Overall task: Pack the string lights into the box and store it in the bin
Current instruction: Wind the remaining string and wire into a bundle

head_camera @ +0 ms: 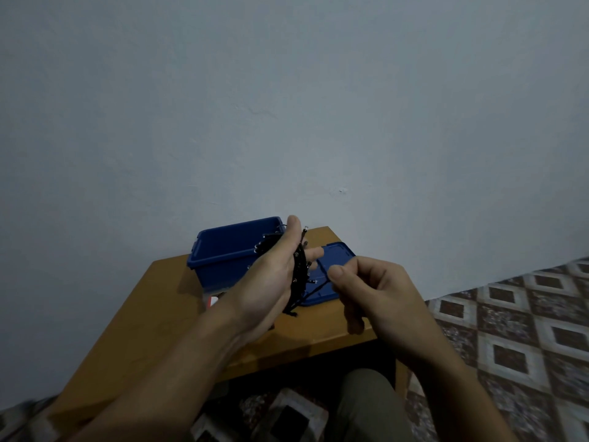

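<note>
The left hand [271, 275] is raised upright with its palm turned toward the right hand, fingers extended, and the black string lights [299, 272] are wound in loops around it, crossing the palm edge, with small bulbs sticking out along the coil. A loose strand runs from the bottom of that coil across to the right hand [373, 291], whose thumb and fingers are curled in and pinch the wire. The two hands hang close together above a wooden table [153, 317]. Just behind the left hand stands the open blue bin [229, 250], with part of the coil overlapping its near right corner in view. Behind and between the hands, the blue lid [334, 253] lies flat on the tabletop. Left of the left wrist, a small white and red object [213, 302] peeks out at the foot of the bin; what it is cannot be told.
</note>
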A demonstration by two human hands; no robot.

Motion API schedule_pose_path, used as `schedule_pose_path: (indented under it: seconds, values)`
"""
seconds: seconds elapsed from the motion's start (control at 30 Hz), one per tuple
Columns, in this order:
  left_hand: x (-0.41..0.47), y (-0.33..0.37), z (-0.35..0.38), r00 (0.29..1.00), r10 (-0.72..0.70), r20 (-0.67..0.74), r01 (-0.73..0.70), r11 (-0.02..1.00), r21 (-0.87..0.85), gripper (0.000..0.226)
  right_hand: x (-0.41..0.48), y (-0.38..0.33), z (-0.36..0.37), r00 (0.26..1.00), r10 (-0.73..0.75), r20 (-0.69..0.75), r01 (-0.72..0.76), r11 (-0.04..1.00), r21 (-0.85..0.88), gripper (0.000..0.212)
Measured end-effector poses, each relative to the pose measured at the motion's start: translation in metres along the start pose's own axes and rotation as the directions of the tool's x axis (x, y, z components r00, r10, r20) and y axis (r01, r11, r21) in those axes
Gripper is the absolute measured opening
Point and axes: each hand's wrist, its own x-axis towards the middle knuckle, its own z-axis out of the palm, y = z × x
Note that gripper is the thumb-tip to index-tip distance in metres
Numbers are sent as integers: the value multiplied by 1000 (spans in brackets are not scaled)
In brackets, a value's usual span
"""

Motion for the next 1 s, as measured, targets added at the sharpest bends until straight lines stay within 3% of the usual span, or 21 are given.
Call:
schedule_pose_path:
  seconds: [0.07,0.17,0.23,0.6,0.87,1.0]
  values:
    - [-1,0,1,1000,-15,2,15,998,62,119,0,1,-1,1000,-1,8,0,999,33,29]
    - [-6,2,3,999,-36,6,34,985,170,70,1,2,0,999,3,49,-6,998,60,21]
    - [-8,2,2,999,-45,4,43,972,230,55,1,2,0,999,-1,48,-2,997,76,18]
    - [-13,-1,1,1000,-9,23,0,938,348,59,-1,-7,2,996,-83,37,76,982,171,16]
    - [-12,1,-2,996,-30,85,2,948,320,57,-1,-8,2,997,-72,-23,76,973,218,19]
    - [-12,0,-8,986,-58,154,9,953,304,38,-2,-10,0,994,-102,-29,105,978,179,17]
